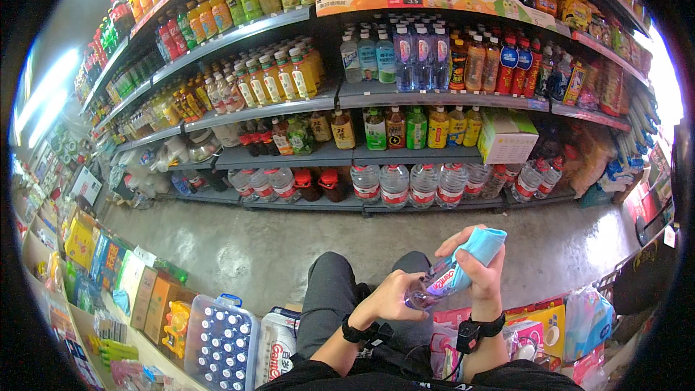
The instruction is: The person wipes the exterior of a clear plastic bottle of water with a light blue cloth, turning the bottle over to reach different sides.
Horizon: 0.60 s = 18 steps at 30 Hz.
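Observation:
A clear plastic Ganten water bottle (441,281) lies tilted above my lap, its lower end toward my left hand (390,297). That hand grips the bottle near the base. My right hand (480,271) is wrapped around a light blue cloth (486,244), pressing it against the bottle's upper part. The cloth and fingers hide the cap end. Both wrists carry black straps with small devices.
Facing me are dark shelves (293,158) packed with drink bottles, with large water jugs (394,185) on the lowest level. At my left stands a clear plastic bin (247,331) of capped bottles beside a wrapped Ganten pack (277,342). Packaged goods (548,331) sit at right.

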Motion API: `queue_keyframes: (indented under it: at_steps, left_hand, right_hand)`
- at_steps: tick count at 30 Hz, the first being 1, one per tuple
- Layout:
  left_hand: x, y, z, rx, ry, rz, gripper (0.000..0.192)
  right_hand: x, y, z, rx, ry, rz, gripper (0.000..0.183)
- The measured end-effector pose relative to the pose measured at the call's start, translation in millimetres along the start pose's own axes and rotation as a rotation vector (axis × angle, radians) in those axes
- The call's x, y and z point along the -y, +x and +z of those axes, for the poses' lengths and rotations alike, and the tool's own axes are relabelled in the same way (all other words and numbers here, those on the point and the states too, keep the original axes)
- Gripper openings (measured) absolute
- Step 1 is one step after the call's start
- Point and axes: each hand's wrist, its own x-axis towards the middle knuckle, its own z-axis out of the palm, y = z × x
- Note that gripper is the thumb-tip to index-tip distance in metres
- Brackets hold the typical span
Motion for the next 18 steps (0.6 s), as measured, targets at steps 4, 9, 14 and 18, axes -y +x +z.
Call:
queue_keyframes:
  at_steps: [4, 9, 14, 18]
  left_hand:
    - [2.7, 0.6, 2.2, 0.003, -0.071, -0.009, 0.045]
    - [-4.8, 2.5, 0.3, 0.019, -0.085, -0.007, 0.044]
    - [-5.3, -0.3, -0.1, -0.011, -0.071, -0.017, 0.043]
    - [-6.7, 3.4, 0.5, -0.025, -0.050, 0.040, 0.043]
  right_hand:
    - [-0.7, 0.2, 0.9, -0.034, -0.003, 0.006, 0.025]
    - [0.4, 0.0, 2.1, -0.047, -0.001, -0.012, 0.024]
    - [-2.0, 1.1, 4.6, -0.041, 0.000, -0.008, 0.025]
    - [-0.4, 0.5, 3.0, -0.058, 0.025, -0.016, 0.025]
